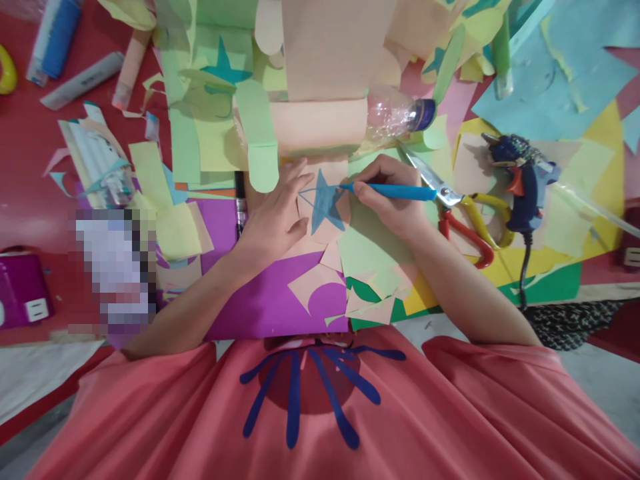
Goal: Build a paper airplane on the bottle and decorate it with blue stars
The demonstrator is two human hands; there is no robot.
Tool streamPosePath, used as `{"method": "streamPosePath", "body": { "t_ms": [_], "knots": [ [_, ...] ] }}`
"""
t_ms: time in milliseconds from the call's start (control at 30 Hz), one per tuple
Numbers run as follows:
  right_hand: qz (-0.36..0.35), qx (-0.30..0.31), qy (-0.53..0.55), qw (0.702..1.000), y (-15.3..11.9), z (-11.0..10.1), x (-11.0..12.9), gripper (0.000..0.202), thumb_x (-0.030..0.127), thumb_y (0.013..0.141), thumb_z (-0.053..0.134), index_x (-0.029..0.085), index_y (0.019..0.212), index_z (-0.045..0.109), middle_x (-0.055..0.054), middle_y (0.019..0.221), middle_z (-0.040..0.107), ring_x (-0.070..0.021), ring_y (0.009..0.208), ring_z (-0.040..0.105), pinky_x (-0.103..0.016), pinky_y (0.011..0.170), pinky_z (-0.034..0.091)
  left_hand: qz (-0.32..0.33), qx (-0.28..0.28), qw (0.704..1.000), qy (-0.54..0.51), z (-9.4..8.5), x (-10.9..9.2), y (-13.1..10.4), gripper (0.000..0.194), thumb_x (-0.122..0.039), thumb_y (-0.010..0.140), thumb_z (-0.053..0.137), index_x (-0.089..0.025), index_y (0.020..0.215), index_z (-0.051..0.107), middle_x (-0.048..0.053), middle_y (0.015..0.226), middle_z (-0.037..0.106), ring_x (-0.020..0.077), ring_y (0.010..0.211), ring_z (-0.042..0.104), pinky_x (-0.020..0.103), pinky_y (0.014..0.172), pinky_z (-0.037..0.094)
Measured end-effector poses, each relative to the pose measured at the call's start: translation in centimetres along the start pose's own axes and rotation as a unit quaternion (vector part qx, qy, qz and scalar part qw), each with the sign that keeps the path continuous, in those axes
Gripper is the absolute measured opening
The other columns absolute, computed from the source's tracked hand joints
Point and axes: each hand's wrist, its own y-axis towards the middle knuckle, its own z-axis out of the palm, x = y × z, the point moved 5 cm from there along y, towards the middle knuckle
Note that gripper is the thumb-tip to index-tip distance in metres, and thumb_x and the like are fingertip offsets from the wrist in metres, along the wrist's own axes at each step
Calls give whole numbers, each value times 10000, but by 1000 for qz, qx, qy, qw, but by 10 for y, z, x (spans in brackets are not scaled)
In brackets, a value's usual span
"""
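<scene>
Between my hands lies a peach piece of paper [336,168] with a drawn star [326,203] on it. Most of the star is coloured blue, while its left point is only outlined. My right hand [395,193] is closed around a blue marker [403,192], whose tip touches the star near its right point. My left hand [280,210] lies flat on the paper's left side, fingers apart, holding nothing. Just above the paper is a peach paper roll [320,127] with a plastic bottle [400,119] showing at its right end.
Scissors [450,197] with red and yellow handles lie right of my right hand. Beyond them is a blue glue gun [523,180] with its cord. A black marker [241,203] sits beside my left hand. Paper scraps [320,287] and purple paper [260,293] cover the near side.
</scene>
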Motion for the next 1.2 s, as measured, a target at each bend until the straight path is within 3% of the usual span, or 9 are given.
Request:
{"method": "streamPosePath", "body": {
  "t_ms": [233,433,1033,1200],
  "knots": [
    [6,25,-21,999,0,4,-4,152,250,782,631,218,671,533,27,605,555,-101,543,478,-263,522,369,5,8,1000,-5,0,-3,0,664,-53,827,556,-257,1404,299,104,1593,302,278,1475,301,463,1132,438],
    [27,42,-41,998,1,3,-6,161,194,754,624,213,635,518,37,583,531,-93,537,454,-267,522,367,2,9,1000,-8,1,0,0,693,-52,821,551,-281,1419,287,77,1601,292,272,1476,302,453,1133,436],
    [29,26,-24,999,2,2,-6,177,211,764,644,217,651,508,47,577,519,-86,532,450,-267,524,387,5,-2,1000,-17,1,1,-1,662,-83,835,579,-294,1409,327,55,1591,317,282,1467,318,477,1136,436],
    [28,27,-29,999,2,2,-6,179,151,739,628,216,632,500,47,576,521,-89,537,446,-273,537,383,8,3,1000,-9,0,-1,0,678,-58,825,555,-282,1411,298,70,1594,307,275,1469,314,469,1128,448]
  ]
}}
